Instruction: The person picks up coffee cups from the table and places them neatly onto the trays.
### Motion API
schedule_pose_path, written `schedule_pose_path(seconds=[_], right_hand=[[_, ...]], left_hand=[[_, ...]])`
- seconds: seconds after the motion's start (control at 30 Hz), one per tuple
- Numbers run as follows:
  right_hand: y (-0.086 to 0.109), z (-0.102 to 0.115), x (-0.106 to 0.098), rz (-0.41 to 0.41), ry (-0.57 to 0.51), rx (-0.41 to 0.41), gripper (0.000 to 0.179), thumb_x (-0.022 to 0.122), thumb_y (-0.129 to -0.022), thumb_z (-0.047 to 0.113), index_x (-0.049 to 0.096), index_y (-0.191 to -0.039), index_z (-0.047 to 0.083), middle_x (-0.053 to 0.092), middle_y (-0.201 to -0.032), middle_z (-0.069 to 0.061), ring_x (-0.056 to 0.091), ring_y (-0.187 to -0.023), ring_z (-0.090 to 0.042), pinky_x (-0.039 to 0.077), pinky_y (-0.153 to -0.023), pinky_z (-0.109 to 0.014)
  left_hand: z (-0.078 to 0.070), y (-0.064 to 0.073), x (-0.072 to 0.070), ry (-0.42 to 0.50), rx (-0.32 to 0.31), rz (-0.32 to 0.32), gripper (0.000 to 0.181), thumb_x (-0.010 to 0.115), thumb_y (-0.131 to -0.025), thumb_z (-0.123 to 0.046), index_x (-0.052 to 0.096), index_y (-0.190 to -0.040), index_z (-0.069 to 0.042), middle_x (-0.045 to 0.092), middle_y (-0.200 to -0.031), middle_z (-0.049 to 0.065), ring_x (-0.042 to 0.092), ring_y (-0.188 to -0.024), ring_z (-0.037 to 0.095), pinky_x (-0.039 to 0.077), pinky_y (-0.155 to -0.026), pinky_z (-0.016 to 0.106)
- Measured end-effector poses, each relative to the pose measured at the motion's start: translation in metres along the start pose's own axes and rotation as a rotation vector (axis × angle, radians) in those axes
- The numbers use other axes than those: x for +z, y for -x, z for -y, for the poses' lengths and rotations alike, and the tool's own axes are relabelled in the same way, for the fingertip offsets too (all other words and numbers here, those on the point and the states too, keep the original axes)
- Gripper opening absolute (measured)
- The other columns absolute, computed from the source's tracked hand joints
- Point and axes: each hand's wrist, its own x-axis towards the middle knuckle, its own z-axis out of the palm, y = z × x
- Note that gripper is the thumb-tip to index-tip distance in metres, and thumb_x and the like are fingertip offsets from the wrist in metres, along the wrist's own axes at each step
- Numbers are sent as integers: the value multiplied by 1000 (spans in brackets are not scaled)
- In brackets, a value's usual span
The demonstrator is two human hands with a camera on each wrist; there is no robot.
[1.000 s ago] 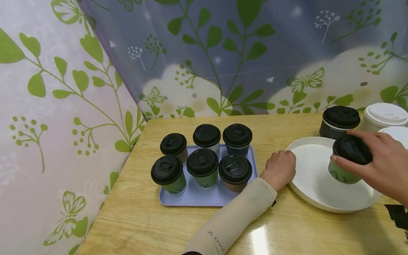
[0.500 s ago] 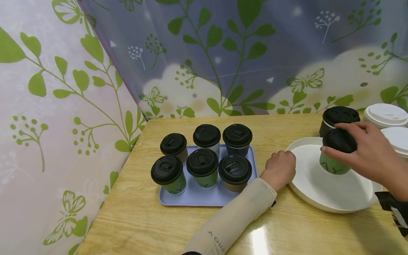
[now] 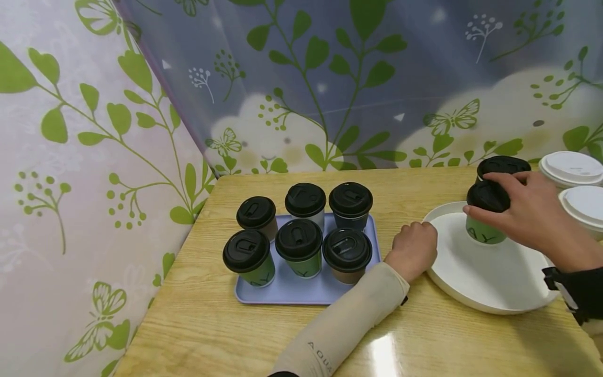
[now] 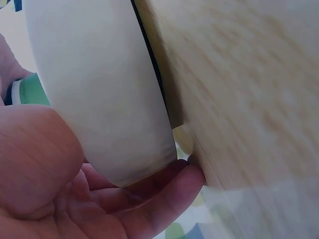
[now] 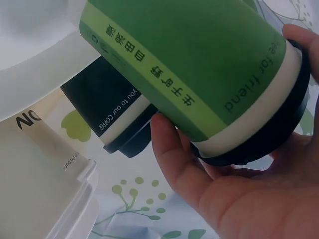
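In the head view my right hand (image 3: 532, 212) grips a green paper coffee cup (image 3: 485, 233) by its black lid, fingers and thumb spread around the rim. The cup stands upright over the far part of a white round tray (image 3: 499, 288). Seen from the right wrist, the printed green cup (image 5: 189, 64) has its lid between thumb and fingers. My left hand (image 3: 414, 248) holds the tray's left edge. The left wrist view has the tray's wall (image 4: 99, 94) between the thumb and the curled fingers (image 4: 154, 199).
A lilac rectangular tray (image 3: 282, 296) bears several black-lidded paper cups on the left. Behind the round tray stands a dark cup (image 3: 503, 164), partly covered by my right hand. Two white-lidded cups (image 3: 572, 167) are at the far right. Patterned cloth (image 3: 320, 94) backs the wooden table.
My right hand has carried the green cup leftward and away from me across the round tray, closer to the dark cup. My left hand has stayed at the tray's edge.
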Motion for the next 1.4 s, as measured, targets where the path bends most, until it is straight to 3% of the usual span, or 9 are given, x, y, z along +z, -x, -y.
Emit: schedule_pose_path(seconds=[0.33,0.8,1.23,1.4], right_hand=[[-9,-1,3,-25,4,-27,82,77,-90,46,45,-140,-10,33,-135,-54,33,-124,-64,25,-102,-74],[-20,-3,7,9,6,-22,86,71,-94,53,45,-143,-12,35,-136,-50,32,-127,-63,19,-106,-74],[-24,-4,2,89,83,-27,94,62,-97,61,37,-150,-14,33,-138,-51,30,-128,-63,16,-107,-73],[-25,-1,-1,94,56,-36,98,55,-100,63,23,-159,-9,27,-142,-49,24,-132,-64,10,-111,-72]], left_hand=[[-1,1,-1,-11,10,-12,17,62,-104,-29,72,-106,-15,69,-96,-2,63,-79,12,52,-59,28],[1,0,-2,-13,10,19,18,60,-105,-29,71,-108,-14,69,-98,-1,64,-81,12,53,-61,28],[1,0,-1,-2,11,6,18,59,-105,-27,72,-107,-15,69,-97,-1,63,-79,12,52,-59,28],[1,-1,-1,14,-3,19,17,59,-105,-27,71,-107,-15,69,-98,-1,63,-80,12,52,-60,29]])
